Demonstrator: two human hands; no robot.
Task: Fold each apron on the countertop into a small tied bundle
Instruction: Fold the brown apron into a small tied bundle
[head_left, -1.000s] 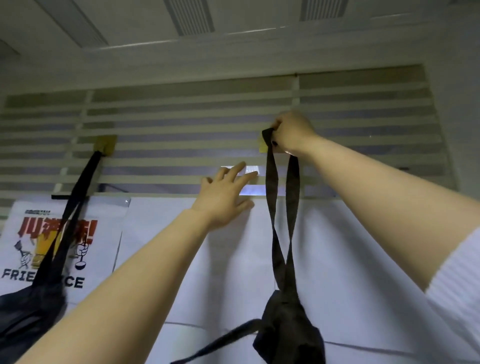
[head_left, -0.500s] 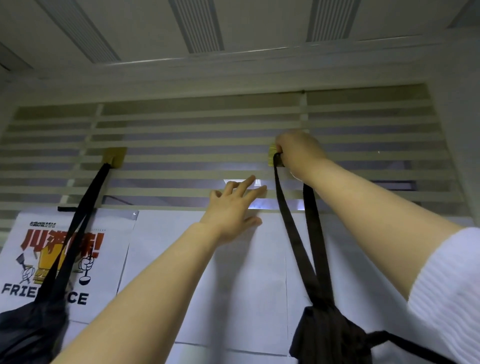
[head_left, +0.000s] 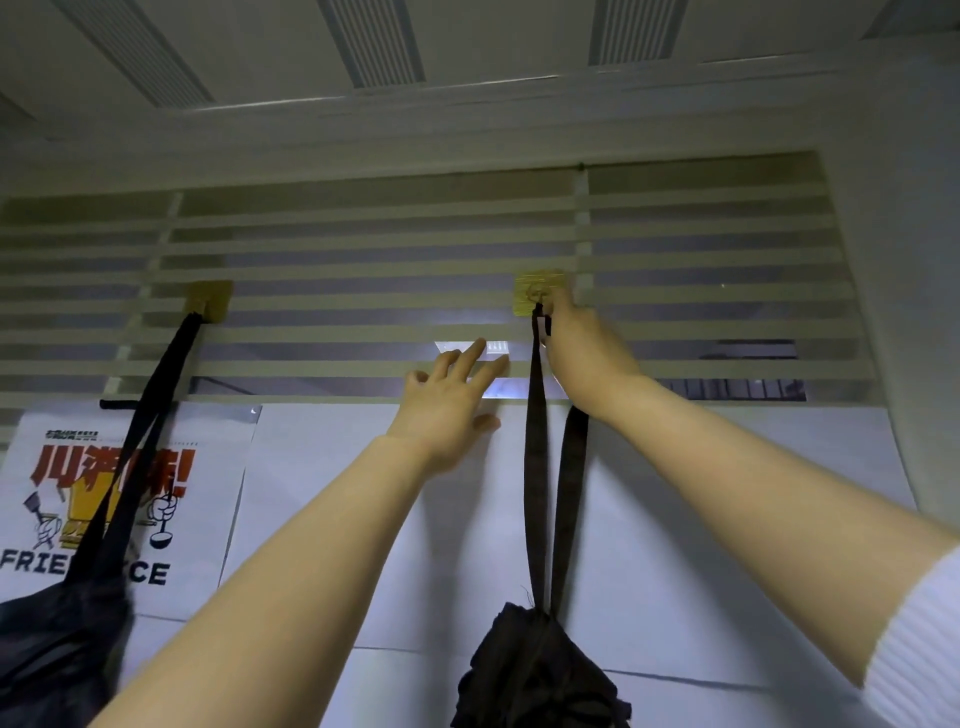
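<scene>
Now | right hand (head_left: 584, 356) pinches strap (head_left: 535, 467) at right gold hook (head_left: 531, 292) | apron bundle (head_left: 530, 670) hangs below | left hand (head_left: 447, 410) fingers spread, just left.

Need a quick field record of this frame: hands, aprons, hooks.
left hand: open, fingers spread, raised by the blind, holding nothing
right hand: pinches the strap top at the right hook
strap: runs down to the right apron
right apron: dark bunch hanging below
left apron: dark, hangs from the left hook
poster: on the wall, partly behind the left apron
unclear: whether the strap sits on the right hook
</scene>
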